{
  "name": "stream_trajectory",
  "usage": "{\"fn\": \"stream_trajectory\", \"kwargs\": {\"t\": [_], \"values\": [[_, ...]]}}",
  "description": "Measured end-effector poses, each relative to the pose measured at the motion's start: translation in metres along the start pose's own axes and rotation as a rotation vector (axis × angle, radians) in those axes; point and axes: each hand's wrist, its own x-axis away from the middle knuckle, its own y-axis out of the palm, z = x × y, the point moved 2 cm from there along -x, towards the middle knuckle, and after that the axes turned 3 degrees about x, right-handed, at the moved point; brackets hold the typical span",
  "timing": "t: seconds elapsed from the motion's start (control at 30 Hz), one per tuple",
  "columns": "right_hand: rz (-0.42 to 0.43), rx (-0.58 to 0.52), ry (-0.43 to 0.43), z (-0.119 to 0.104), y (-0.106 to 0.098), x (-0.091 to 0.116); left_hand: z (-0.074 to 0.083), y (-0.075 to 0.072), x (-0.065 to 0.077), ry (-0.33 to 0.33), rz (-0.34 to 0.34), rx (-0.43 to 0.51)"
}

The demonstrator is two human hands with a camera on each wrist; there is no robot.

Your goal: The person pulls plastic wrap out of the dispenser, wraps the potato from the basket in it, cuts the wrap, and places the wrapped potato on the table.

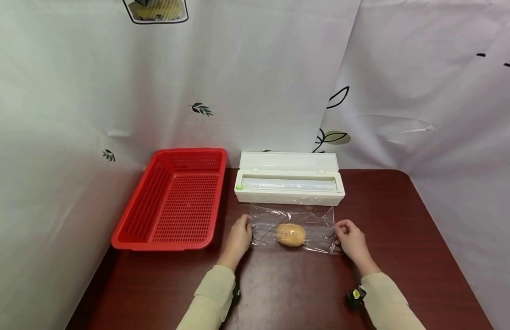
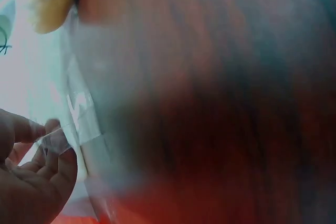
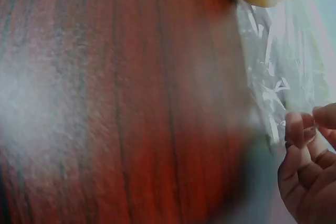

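A clear sheet of plastic wrap (image 1: 263, 230) stretches between the two hands on the table. An oval, yellow-brown, potato-like item (image 1: 291, 234) sits at the middle of the sheet; whether film covers its top, I cannot tell. My left hand (image 1: 240, 233) pinches the sheet's left edge, and film shows between thumb and fingers in the left wrist view (image 2: 39, 166). At the opposite edge, my right hand (image 1: 351, 239) pinches the film with curled fingers. Just behind the sheet stands a white wrap dispenser (image 1: 290, 200), its lid (image 1: 289, 161) raised and a roll of film (image 1: 289, 184) inside.
A red perforated plastic basket (image 1: 215, 206) stands on the left of the dark red-brown table (image 1: 279, 288). White curtain-like sheeting (image 1: 255, 82) with leaf prints rises behind the table and along both sides.
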Motion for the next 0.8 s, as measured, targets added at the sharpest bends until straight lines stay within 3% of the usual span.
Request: {"fn": "stream_trajectory", "kwargs": {"t": [0.1,0.2,0.37,0.57,0.67,0.8], "values": [[0.01,0.091,0.007,0.0,0.005,0.0,0.001,0.007,0.003,0.095,0.034,-0.147],[0.039,0.226,-0.018,-0.002,0.009,0.0,0.001,0.015,0.003,0.121,-0.001,-0.29],[0.106,0.527,-0.193,-0.005,0.02,0.001,0.008,0.026,0.001,0.158,-0.106,-0.479],[0.064,0.835,-0.34,-0.009,0.035,0.001,0.012,0.035,0.004,0.222,-0.097,-0.668],[0.039,0.899,-0.36,-0.007,0.038,0.001,0.015,0.038,0.005,0.272,-0.097,-0.767],[0.09,0.883,-0.418,-0.005,0.038,-0.001,0.017,0.039,0.001,0.352,-0.118,-0.861]]}}
